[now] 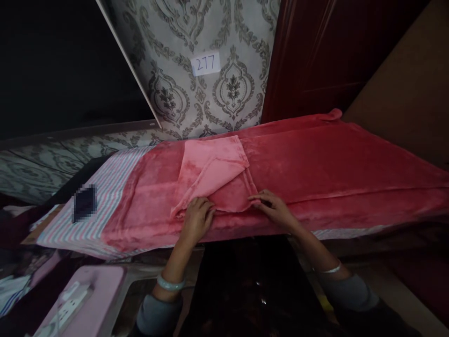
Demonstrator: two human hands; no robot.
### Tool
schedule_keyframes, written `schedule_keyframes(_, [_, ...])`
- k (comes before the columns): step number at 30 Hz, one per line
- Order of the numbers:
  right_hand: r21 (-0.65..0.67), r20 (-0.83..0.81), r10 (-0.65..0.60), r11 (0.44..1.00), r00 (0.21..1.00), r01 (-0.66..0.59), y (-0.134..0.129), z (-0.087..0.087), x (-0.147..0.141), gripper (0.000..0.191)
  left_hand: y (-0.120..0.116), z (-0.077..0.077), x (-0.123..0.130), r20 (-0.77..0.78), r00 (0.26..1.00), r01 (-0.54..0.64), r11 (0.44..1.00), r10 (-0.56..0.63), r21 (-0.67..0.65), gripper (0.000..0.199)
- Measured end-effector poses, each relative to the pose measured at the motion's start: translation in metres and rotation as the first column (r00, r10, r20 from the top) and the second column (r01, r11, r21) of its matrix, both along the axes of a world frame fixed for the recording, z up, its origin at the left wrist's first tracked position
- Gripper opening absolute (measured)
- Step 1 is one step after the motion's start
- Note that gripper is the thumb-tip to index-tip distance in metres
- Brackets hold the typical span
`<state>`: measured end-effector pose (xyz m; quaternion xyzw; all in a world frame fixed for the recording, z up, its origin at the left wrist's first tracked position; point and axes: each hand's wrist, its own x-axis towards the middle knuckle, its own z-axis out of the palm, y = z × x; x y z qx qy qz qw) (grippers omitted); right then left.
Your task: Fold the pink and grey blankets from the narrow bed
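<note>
A pink plush cloth (213, 173), partly folded over itself, lies on a larger red plush blanket (315, 159). Its upper layer makes a slanting flap with the paler side showing. My left hand (197, 217) rests at the cloth's near edge, left of its middle, with its fingers closed on the fabric. At the near right corner my right hand (271, 206) pinches the cloth between thumb and fingers. Both hands touch the same piece, a short distance apart along its near edge.
Under the blanket is a striped sheet (108, 182) with a dark pixelated object (84, 204) on it. A large dark screen (70, 65) stands back left. A pink stool (101, 285) holding a power strip (72, 304) is near left. A paper marked 277 (206, 63) hangs on the wall.
</note>
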<state>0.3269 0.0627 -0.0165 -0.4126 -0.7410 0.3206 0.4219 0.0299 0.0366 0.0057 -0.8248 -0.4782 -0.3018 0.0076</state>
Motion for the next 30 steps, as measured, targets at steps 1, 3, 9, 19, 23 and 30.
schedule_keyframes(1, [-0.01,-0.023,-0.036,0.999,0.999,0.035,0.001,0.0,-0.002,0.028,0.001,0.0,0.001,-0.007,1.0,-0.008,1.0,0.008,-0.005,0.02])
schedule_keyframes(3, [-0.033,-0.042,-0.117,0.993,0.992,0.115,0.005,-0.002,-0.006,0.031,0.003,-0.001,0.002,-0.016,0.999,-0.045,0.999,0.045,-0.014,0.024])
schedule_keyframes(9, [-0.148,-0.038,-0.168,0.976,0.985,0.161,0.012,-0.006,-0.009,0.043,0.012,-0.003,0.004,0.025,0.994,-0.105,0.994,0.106,-0.029,0.028])
schedule_keyframes(19, [-0.026,0.154,-0.276,0.959,0.949,0.283,0.023,-0.002,-0.012,0.043,0.018,-0.009,0.003,0.067,0.993,-0.088,0.995,0.092,-0.056,0.023])
schedule_keyframes(23, [-0.058,0.243,-0.329,0.934,0.913,0.352,0.027,0.002,-0.016,0.04,0.02,-0.013,0.002,0.022,0.991,-0.134,0.988,0.136,-0.073,0.023])
schedule_keyframes(30, [-0.035,0.266,-0.405,0.903,0.875,0.428,0.03,-0.003,-0.02,0.041,0.014,-0.005,0.035,-0.032,0.986,-0.159,0.98,0.164,0.116,0.03])
